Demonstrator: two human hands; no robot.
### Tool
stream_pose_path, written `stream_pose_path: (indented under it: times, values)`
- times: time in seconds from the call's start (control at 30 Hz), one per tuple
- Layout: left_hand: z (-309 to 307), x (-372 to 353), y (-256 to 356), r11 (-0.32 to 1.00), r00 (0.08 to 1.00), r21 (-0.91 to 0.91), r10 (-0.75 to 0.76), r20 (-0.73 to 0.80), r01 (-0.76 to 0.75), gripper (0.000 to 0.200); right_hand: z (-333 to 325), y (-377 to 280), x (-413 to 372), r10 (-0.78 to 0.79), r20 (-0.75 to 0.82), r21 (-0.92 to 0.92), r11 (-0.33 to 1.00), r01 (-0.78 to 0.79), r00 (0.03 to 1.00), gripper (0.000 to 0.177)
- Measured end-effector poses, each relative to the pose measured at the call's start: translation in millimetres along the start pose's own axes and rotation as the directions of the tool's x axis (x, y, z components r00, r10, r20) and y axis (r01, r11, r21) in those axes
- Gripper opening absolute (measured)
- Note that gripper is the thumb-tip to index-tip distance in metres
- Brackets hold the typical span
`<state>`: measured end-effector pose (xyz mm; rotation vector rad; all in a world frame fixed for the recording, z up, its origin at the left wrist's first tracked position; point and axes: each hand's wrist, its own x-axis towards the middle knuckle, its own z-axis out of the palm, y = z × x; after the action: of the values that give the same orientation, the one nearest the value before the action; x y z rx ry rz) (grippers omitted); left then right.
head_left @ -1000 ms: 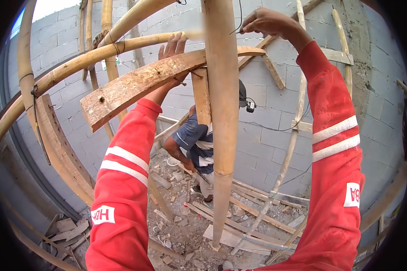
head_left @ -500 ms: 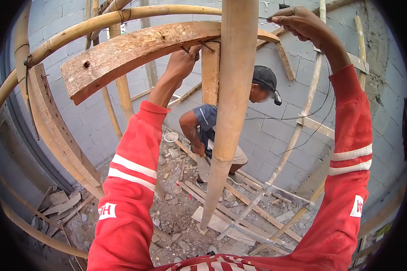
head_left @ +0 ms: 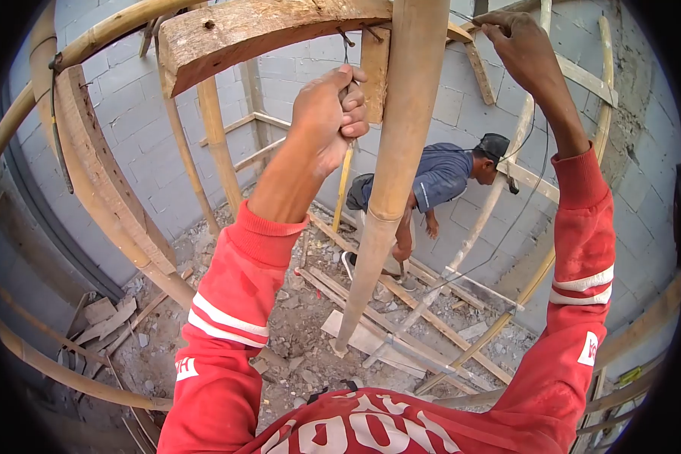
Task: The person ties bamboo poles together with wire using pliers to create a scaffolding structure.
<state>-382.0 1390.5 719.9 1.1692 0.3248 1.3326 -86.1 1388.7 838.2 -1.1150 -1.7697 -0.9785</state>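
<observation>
My left hand [head_left: 333,113] is closed around a thin dark wire [head_left: 346,51] that hangs by the nails under a curved wooden beam [head_left: 272,30]. Just below the fist, a narrow yellow strip [head_left: 343,185] slants down. A short upright wood block [head_left: 375,72] is right beside the knuckles, between them and a thick bamboo post [head_left: 405,144]. On the post's far side, my right hand [head_left: 518,45] is raised with bent fingers pinched at the end of a thin line [head_left: 463,17].
A co-worker in a cap [head_left: 450,174] bends over beyond the post, one hand low near the boards. Planks [head_left: 424,333] and rubble [head_left: 295,333] cover the ground. Bamboo poles [head_left: 216,144] and a curved timber [head_left: 106,166] stand left; a grey block wall [head_left: 461,250] lies behind.
My left hand has dropped from the beam's underside and now grips the wire. My right hand stays raised across the post. The co-worker has moved right and bent lower; the view has shifted.
</observation>
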Motion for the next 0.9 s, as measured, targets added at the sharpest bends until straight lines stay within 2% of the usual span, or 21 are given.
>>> stream_pose_path:
  times: [0.03, 0.07, 0.13, 0.17, 0.23, 0.37, 0.4, 0.43, 0.47, 0.57, 0.6, 0.67, 0.7, 0.77, 0.83, 0.9]
  values:
    - [10, 1, -6, 0.989, 1.000, -0.147, -0.011, 0.015, 0.013, 0.023, -1, -4, -1, 0.076, 0.020, 0.039, 0.996, -0.077, 0.997, 0.032]
    - [20, 1, -9, 0.989, 1.000, -0.150, -0.006, 0.013, 0.008, 0.023, -3, -8, -2, 0.070, 0.019, 0.039, 0.997, -0.071, 0.997, 0.032]
    - [43, -1, -10, 0.991, 0.996, -0.133, 0.001, -0.086, -0.012, 0.024, -4, -18, -5, 0.271, 0.038, 0.180, 0.945, -0.274, 0.962, 0.031]
    - [49, -2, -13, 0.991, 0.996, -0.132, 0.006, -0.091, -0.018, 0.024, -3, -22, -4, 0.266, 0.038, 0.186, 0.945, -0.268, 0.963, 0.031]
    - [60, -2, -20, 0.989, 0.998, -0.148, 0.011, -0.062, -0.020, 0.026, -3, -31, -2, 0.416, 0.194, 0.383, 0.802, -0.459, 0.888, 0.032]
    - [62, 5, -24, 0.982, 0.999, -0.189, 0.026, 0.041, -0.018, 0.030, 3, -47, -22, 0.426, 0.122, 0.378, 0.815, -0.439, 0.896, 0.032]
    - [59, 12, -21, 0.972, 0.992, -0.234, 0.047, 0.119, -0.018, 0.033, -1, -51, -33, 0.431, 0.121, 0.370, 0.816, -0.443, 0.894, 0.032]
    - [58, 17, -19, 0.960, 0.978, -0.279, 0.070, 0.197, -0.013, 0.037, -8, -60, -48, 0.488, 0.113, 0.446, 0.754, -0.483, 0.866, 0.031]
    - [58, 20, -18, 0.959, 0.976, -0.283, 0.065, 0.206, -0.004, 0.037, -12, -68, -60, 0.544, 0.108, 0.519, 0.683, -0.514, 0.832, 0.031]
    - [58, 28, -15, 0.973, 0.953, -0.229, 0.044, 0.301, 0.027, 0.046, 4, -100, -93, 0.591, 0.092, 0.478, 0.680, -0.556, 0.802, 0.031]
    - [61, 27, -17, 0.974, 0.952, -0.225, 0.032, 0.306, 0.040, 0.046, 20, -112, -102, 0.530, -0.021, 0.476, 0.751, -0.458, 0.848, 0.031]
    - [69, 25, -14, 0.985, 0.971, -0.171, 0.030, 0.235, 0.011, 0.045, 31, -139, -108, 0.571, -0.115, 0.536, 0.725, -0.433, 0.813, 0.030]
    - [72, 24, -13, 0.985, 0.971, -0.170, 0.028, 0.239, 0.013, 0.045, 31, -145, -108, 0.572, -0.117, 0.534, 0.725, -0.434, 0.812, 0.030]
    - [77, 23, -11, 0.998, 0.991, -0.063, 0.006, 0.131, 0.003, 0.044, 30, -154, -106, 0.647, -0.083, 0.584, 0.648, -0.489, 0.758, 0.030]
    - [85, 20, -7, 1.000, 0.997, -0.011, 0.000, 0.075, 0.001, 0.043, 30, -158, -107, 0.638, -0.081, 0.587, 0.651, -0.481, 0.765, 0.029]
    - [94, 15, -7, 0.997, 0.997, 0.073, 0.015, -0.072, -0.010, 0.042, 30, -159, -110, 0.625, -0.077, 0.580, 0.662, -0.475, 0.777, 0.029]
